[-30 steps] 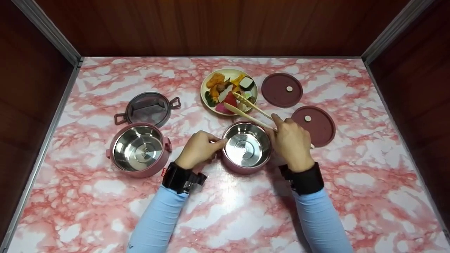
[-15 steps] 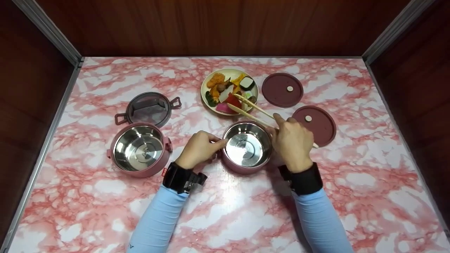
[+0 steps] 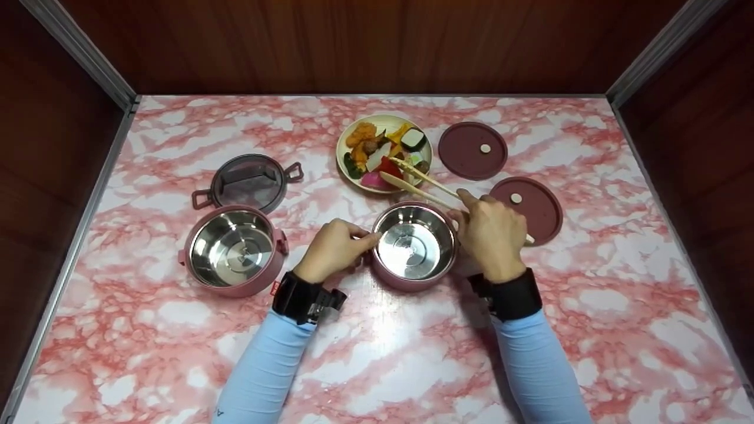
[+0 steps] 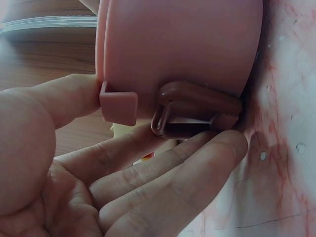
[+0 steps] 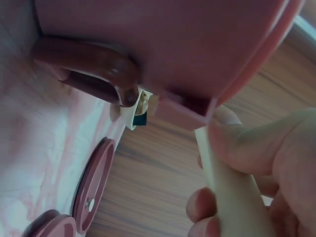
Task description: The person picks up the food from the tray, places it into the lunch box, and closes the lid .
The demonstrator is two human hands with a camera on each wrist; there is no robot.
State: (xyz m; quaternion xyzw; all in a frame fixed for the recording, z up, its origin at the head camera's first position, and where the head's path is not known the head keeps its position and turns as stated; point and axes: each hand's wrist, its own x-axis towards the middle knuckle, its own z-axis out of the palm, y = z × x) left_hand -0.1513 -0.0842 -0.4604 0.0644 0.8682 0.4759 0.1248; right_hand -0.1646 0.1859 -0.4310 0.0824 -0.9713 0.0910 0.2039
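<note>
My left hand (image 3: 334, 250) holds the smaller pink steel-lined pot (image 3: 447, 266) at its left side. In the left wrist view, the thumb lies at the rim tab and the fingers reach to the brown side handle (image 4: 197, 94). My right hand (image 3: 492, 238) grips cream tongs (image 3: 433, 191) just right of this pot. The tongs' tips are parted over the front of a cream plate (image 3: 343, 162) of mixed food, by a red piece (image 3: 390, 167). In the right wrist view, thumb and fingers close round the tongs' handle (image 5: 232, 192); their tips are out of that view.
A larger pink steel-lined pot (image 3: 235, 284) stands at the left. Behind it lies a grey see-through lid (image 3: 250, 182) with two loop handles. Two maroon round lids (image 3: 465, 150) with white knobs lie at the right. Wooden walls (image 3: 377, 47) bound the back and sides.
My right hand has shifted slightly to the right, and the tongs' tips have drawn a little closer together over the plate. The left hand and both pots stay in place.
</note>
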